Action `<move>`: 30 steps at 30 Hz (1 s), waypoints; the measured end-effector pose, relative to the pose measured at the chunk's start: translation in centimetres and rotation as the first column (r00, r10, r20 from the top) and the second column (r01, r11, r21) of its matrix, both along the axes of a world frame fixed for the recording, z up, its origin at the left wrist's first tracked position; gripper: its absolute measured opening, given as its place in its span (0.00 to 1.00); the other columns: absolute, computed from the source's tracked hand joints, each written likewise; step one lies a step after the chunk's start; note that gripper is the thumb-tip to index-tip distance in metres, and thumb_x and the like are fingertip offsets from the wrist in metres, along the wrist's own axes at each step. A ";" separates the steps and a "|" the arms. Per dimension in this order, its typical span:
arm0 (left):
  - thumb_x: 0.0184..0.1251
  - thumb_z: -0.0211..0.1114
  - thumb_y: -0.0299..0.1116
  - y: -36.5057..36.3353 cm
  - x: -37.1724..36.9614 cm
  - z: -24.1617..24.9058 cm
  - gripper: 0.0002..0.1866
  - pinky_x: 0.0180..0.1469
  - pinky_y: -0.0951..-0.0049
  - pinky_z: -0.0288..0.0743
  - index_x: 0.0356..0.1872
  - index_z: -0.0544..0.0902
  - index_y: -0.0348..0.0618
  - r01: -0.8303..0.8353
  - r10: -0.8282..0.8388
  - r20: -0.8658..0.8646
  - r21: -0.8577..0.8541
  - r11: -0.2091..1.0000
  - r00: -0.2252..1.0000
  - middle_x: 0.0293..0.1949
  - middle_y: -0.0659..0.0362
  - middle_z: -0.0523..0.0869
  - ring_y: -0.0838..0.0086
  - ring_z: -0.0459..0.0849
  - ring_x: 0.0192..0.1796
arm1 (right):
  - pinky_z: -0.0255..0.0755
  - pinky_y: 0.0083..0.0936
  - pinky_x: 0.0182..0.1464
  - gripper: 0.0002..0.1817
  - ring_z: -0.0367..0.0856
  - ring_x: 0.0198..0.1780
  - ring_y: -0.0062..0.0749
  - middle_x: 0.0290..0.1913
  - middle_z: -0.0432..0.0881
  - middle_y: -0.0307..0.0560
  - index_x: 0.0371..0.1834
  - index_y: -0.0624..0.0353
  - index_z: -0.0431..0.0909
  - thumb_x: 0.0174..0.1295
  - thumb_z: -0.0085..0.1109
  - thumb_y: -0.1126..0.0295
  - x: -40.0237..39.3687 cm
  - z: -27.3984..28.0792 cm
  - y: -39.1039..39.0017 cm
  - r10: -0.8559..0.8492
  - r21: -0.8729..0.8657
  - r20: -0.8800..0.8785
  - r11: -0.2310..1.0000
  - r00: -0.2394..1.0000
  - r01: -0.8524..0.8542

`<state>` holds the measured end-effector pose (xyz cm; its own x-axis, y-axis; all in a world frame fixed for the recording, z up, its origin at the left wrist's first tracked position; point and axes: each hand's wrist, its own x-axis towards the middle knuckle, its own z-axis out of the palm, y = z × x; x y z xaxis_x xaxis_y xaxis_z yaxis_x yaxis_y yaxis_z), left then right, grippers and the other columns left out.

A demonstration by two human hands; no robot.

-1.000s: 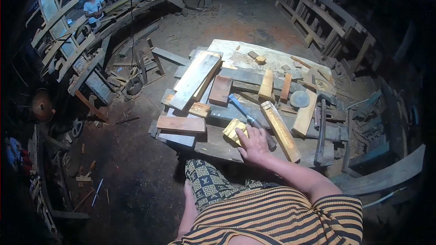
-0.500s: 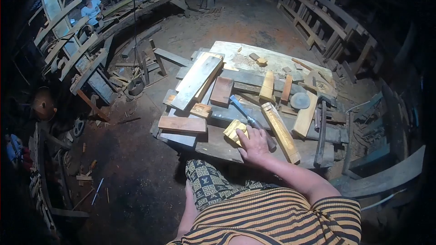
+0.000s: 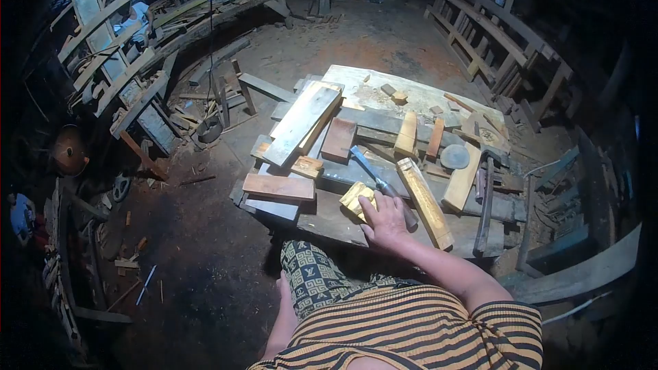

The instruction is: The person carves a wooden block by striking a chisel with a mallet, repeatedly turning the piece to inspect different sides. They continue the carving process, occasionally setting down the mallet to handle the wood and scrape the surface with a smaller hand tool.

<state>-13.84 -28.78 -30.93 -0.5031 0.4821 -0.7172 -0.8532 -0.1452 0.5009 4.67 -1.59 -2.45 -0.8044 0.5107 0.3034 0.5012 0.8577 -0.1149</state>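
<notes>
My right hand [image 3: 387, 220] is on the bench's near side, its thumb and index finger against the right end of a small yellow wood block [image 3: 356, 200]. The other fingers lie over a chisel [image 3: 367, 166], whose blue-grey blade points up and left; its dark handle shows below the palm. My left hand [image 3: 283, 286] is low beside my patterned trouser leg, its fingers mostly hidden. Just right of the chisel lies a long yellow wood piece [image 3: 425, 202]. A reddish board [image 3: 277, 186] sits at the bench's left edge.
On the bench [image 3: 332, 220] are a grey board [image 3: 301, 123], a brown block [image 3: 339, 138], a round grey stone [image 3: 454, 157] and a hammer [image 3: 485, 199]. Timber racks [image 3: 486, 24] stand at back right. Another person [image 3: 139, 22] is at back left, behind boards.
The view has shifted slightly, so the bench appears a little lower and to the right. My right hand keeps its place on the block and chisel.
</notes>
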 end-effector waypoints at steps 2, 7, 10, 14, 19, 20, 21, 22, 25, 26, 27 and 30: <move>0.65 0.54 0.50 0.2 0.6 1.8 0.23 0.41 0.66 0.78 0.45 0.81 0.39 0.024 -0.028 0.061 0.065 0.998 0.998 0.39 0.56 0.84 0.69 0.82 0.36 | 0.55 0.45 0.59 0.40 0.67 0.55 0.47 0.58 0.66 0.59 0.64 0.48 0.64 0.44 0.68 0.57 0.0 -0.2 0.1 0.008 0.010 -0.023 1.000 1.000 -0.007; 0.65 0.54 0.50 -0.1 0.0 1.1 0.23 0.42 0.67 0.78 0.45 0.81 0.38 -0.013 0.010 0.047 0.062 0.998 0.999 0.39 0.55 0.84 0.70 0.82 0.36 | 0.55 0.45 0.59 0.40 0.66 0.55 0.47 0.58 0.66 0.58 0.65 0.48 0.63 0.45 0.68 0.56 -0.1 -0.4 0.1 -0.001 0.014 -0.003 1.000 1.000 0.001; 0.65 0.54 0.49 -0.4 -0.7 0.3 0.23 0.42 0.67 0.78 0.45 0.81 0.38 -0.072 0.072 -0.007 0.018 0.997 0.997 0.38 0.55 0.84 0.70 0.82 0.36 | 0.55 0.45 0.59 0.40 0.66 0.55 0.46 0.58 0.66 0.58 0.65 0.47 0.63 0.46 0.68 0.56 0.0 -0.2 0.3 0.004 0.017 0.016 1.000 1.000 -0.004; 0.65 0.54 0.49 -0.1 -0.9 0.2 0.23 0.42 0.67 0.78 0.45 0.81 0.38 -0.055 0.055 -0.025 0.002 0.998 0.998 0.38 0.55 0.84 0.70 0.82 0.36 | 0.55 0.44 0.58 0.40 0.67 0.55 0.46 0.58 0.66 0.58 0.65 0.48 0.63 0.46 0.67 0.56 0.0 -0.4 0.3 0.010 -0.002 0.013 1.000 1.000 -0.010; 0.65 0.55 0.49 -0.7 0.1 1.0 0.22 0.42 0.67 0.78 0.44 0.81 0.38 -0.008 0.006 0.035 0.057 0.998 0.999 0.38 0.55 0.84 0.70 0.82 0.36 | 0.55 0.44 0.58 0.40 0.67 0.54 0.46 0.57 0.67 0.58 0.64 0.48 0.64 0.45 0.68 0.56 0.1 -0.2 0.1 0.007 0.028 -0.006 1.000 1.000 -0.006; 0.65 0.55 0.48 -0.8 0.4 1.1 0.22 0.42 0.67 0.78 0.44 0.81 0.38 -0.006 0.002 0.049 0.068 0.998 0.999 0.38 0.55 0.84 0.70 0.82 0.36 | 0.55 0.44 0.58 0.40 0.67 0.54 0.45 0.57 0.67 0.58 0.64 0.48 0.64 0.45 0.68 0.56 0.0 -0.2 0.1 0.008 0.042 -0.024 0.999 1.000 -0.007; 0.65 0.55 0.48 -1.0 0.6 0.8 0.22 0.42 0.67 0.77 0.44 0.81 0.37 -0.004 -0.001 0.062 0.078 0.997 0.998 0.38 0.55 0.84 0.70 0.82 0.36 | 0.55 0.44 0.58 0.40 0.67 0.54 0.45 0.57 0.67 0.58 0.64 0.48 0.64 0.45 0.68 0.56 -0.2 -0.2 0.2 0.012 0.035 -0.025 0.999 1.000 -0.012; 0.65 0.55 0.48 -1.2 0.7 0.4 0.22 0.42 0.67 0.77 0.44 0.81 0.37 -0.007 0.002 0.066 0.084 0.996 0.998 0.38 0.55 0.84 0.70 0.82 0.36 | 0.55 0.44 0.58 0.40 0.67 0.54 0.46 0.57 0.67 0.58 0.64 0.48 0.64 0.45 0.68 0.56 -0.2 -0.2 0.2 0.009 0.027 -0.020 1.000 1.000 -0.008; 0.67 0.53 0.49 -0.5 -0.4 -0.8 0.21 0.43 0.68 0.78 0.43 0.80 0.40 -0.082 0.089 -0.051 0.121 0.989 0.995 0.38 0.56 0.83 0.71 0.82 0.37 | 0.55 0.44 0.58 0.40 0.67 0.53 0.46 0.57 0.67 0.58 0.64 0.48 0.65 0.44 0.68 0.57 0.0 -0.3 0.3 -0.003 0.023 -0.012 1.000 1.000 0.003; 0.67 0.53 0.48 -0.4 -0.5 -1.1 0.20 0.43 0.67 0.78 0.41 0.80 0.40 -0.212 0.210 -0.176 0.008 0.977 0.962 0.38 0.56 0.84 0.70 0.82 0.37 | 0.55 0.44 0.58 0.40 0.67 0.53 0.46 0.57 0.67 0.58 0.64 0.49 0.65 0.44 0.68 0.57 0.0 -0.4 0.4 0.007 0.021 -0.018 1.000 1.000 -0.007; 0.67 0.52 0.48 -0.3 -0.6 -1.3 0.19 0.43 0.67 0.78 0.40 0.80 0.41 -0.339 0.291 -0.314 -0.111 0.934 0.904 0.38 0.56 0.84 0.70 0.83 0.37 | 0.55 0.44 0.58 0.40 0.67 0.53 0.46 0.57 0.67 0.58 0.64 0.49 0.65 0.44 0.68 0.57 0.0 -0.4 0.3 0.019 0.016 -0.025 1.000 1.000 -0.018; 0.67 0.53 0.48 -0.1 -1.4 -1.2 0.19 0.44 0.67 0.79 0.39 0.80 0.41 -0.194 0.159 -0.235 -0.135 0.972 0.959 0.37 0.56 0.84 0.70 0.83 0.37 | 0.56 0.43 0.58 0.40 0.67 0.54 0.46 0.57 0.67 0.58 0.64 0.49 0.65 0.44 0.69 0.57 0.0 -0.4 0.2 0.015 0.025 -0.021 1.000 1.000 -0.014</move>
